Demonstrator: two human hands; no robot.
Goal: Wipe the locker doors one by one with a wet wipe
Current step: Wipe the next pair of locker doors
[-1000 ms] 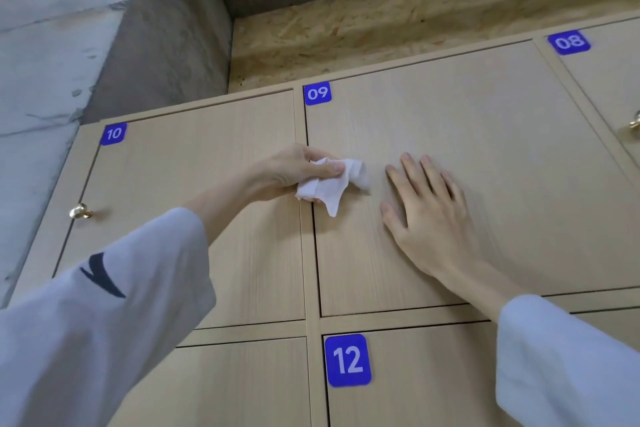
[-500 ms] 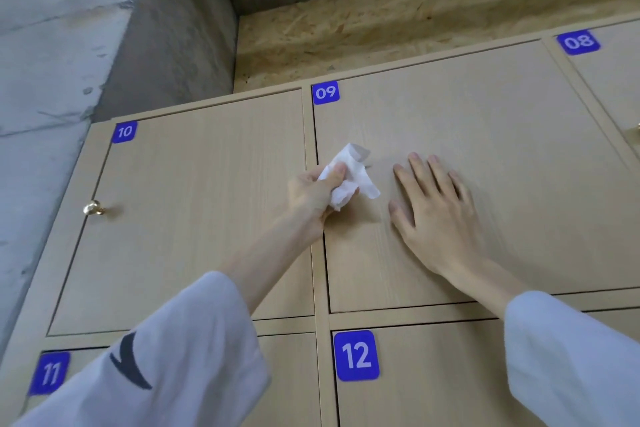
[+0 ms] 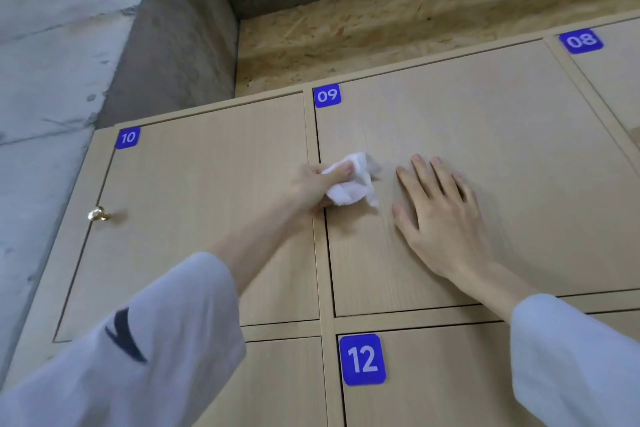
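Left of the grip, door 10 (image 3: 194, 218) looks untouched, while the left hand (image 3: 311, 189) bunches the wet wipe (image 3: 353, 184) against door 09 (image 3: 467, 166), right hand (image 3: 440, 215) flat beside it; doors 12 (image 3: 450, 378) and 08 (image 3: 616, 80) probably remain.

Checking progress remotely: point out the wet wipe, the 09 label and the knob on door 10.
wet wipe (image 3: 353, 184), head view, middle of the crumpled white wad.
09 label (image 3: 327, 95), head view, centre of the blue tag.
knob (image 3: 97, 213), head view, the brass ball.
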